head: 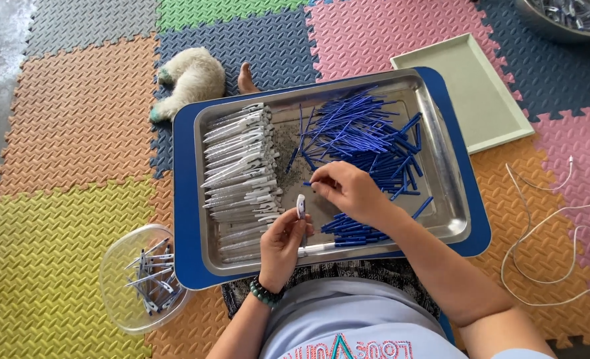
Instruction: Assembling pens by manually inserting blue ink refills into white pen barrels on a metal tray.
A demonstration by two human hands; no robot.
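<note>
Head view: left hand [283, 240] at lower centre of frame, grip clenched on a white pen barrel [301, 207] held upright; right hand [349, 191] just right of it, fingertips pinching a thin blue refill [308, 184]; both over steel tray [435, 143]; white barrels [242, 173] stacked in tray's left half; blue refills [365, 136] piled upper right; clear plastic bowl [119, 266] of pen parts lower left on foam floor mat [75, 113].

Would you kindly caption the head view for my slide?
Left hand holds a white pen barrel; right hand reaches among blue refills on a steel tray.
</note>
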